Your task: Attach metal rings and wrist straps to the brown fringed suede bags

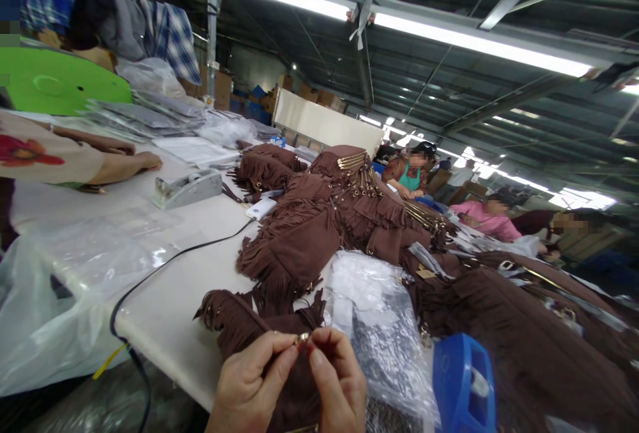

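Fingers: thumb and forefinger of the left hand (pixel 253 374) pinch the left end of a small, shiny gold-coloured metal piece (pixel 302 338); thumb and forefinger of the right hand (pixel 341 372) close on its right end. Piece sits between the two pairs of fingertips, its upper surface exposed; its lower part is covered by the fingers. Trace of red at the thumb tips, too small to identify.

Directly behind and below the hands: dark brown fringed bag of soft, suede-like material (pixel 232 320), its near portion partly hidden by the hands. Whether the metal piece is attached to it: cannot tell.

Right of the hands: crinkled clear plastic packaging (pixel 384 333), then an upright blue plastic object with a cut-out (pixel 464 380). Beyond: heap of similar brown fringed bags (pixel 304 247) with gold-coloured hardware. Left of heap: white rectangular device (pixel 260 209) with a dark cable, and a grey tape dispenser (pixel 190 188) on the pale tabletop (pixel 184 306). Co-worker's forearm (pixel 117 167) rests near the dispenser.
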The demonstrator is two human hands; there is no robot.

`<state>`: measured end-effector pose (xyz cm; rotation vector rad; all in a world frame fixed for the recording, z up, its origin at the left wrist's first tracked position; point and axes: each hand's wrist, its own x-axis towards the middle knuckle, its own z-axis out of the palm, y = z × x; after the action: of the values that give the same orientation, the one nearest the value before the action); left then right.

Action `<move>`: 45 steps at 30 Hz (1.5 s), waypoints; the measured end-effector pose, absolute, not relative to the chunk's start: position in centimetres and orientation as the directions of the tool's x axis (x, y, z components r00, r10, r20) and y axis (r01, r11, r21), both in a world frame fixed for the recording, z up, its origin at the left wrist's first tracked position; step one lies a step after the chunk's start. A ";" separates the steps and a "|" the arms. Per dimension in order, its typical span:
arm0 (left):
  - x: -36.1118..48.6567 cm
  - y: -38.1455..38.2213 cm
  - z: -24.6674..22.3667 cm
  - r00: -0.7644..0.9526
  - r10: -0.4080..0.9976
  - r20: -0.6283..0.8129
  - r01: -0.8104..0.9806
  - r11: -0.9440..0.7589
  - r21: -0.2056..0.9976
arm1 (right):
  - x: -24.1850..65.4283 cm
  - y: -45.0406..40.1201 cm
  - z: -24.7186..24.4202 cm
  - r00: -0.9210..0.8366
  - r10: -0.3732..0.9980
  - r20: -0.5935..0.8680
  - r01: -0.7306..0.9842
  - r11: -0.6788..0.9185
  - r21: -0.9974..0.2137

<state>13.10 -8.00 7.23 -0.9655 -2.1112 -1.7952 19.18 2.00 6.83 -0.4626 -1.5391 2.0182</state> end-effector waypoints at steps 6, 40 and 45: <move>13.2 -8.3 6.2 -0.572 0.363 0.735 0.816 0.160 0.556 | 18.8 3.2 8.2 -0.835 0.539 -0.109 -0.123 -0.376 -0.919; 12.6 -8.0 6.5 -0.537 0.332 0.776 0.844 0.218 0.491 | 20.0 1.6 6.5 -0.774 0.591 0.227 -0.064 0.283 -0.957; 12.8 -8.0 6.7 -0.706 0.375 0.601 0.688 0.165 0.706 | 19.8 2.0 7.1 -0.755 0.605 0.253 -0.090 0.287 -0.954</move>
<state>12.76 -7.99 6.73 -1.0228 -2.1587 -1.5558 19.81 2.04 7.05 -0.4596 -1.9663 1.5139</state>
